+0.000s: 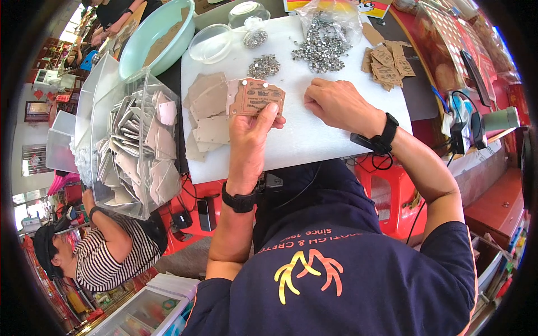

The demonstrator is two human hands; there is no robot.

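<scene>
My left hand (250, 137) is closed on a brown printed card (249, 95), with its thumb on top. Small round pale studs show along the card's edge, and a beige piece peeks out behind it. To the right, my right hand (344, 106) hovers over or rests on the white work surface (297, 137), its fingers curled together. Whatever those fingertips may hold is hidden. Beyond my hands lie a small heap of ring-like metal bits (263, 66) and a larger heap of shiny metal fasteners (319, 53). Flat beige pieces (212, 115) overlap left of the card.
A clear bin (147, 185) full of beige pieces stands at the left, near a pale green basin (182, 42). A round clear tub (210, 45) sits at the far left. Brown printed pieces (386, 64) lie far right. Another person (120, 249) is at lower left.
</scene>
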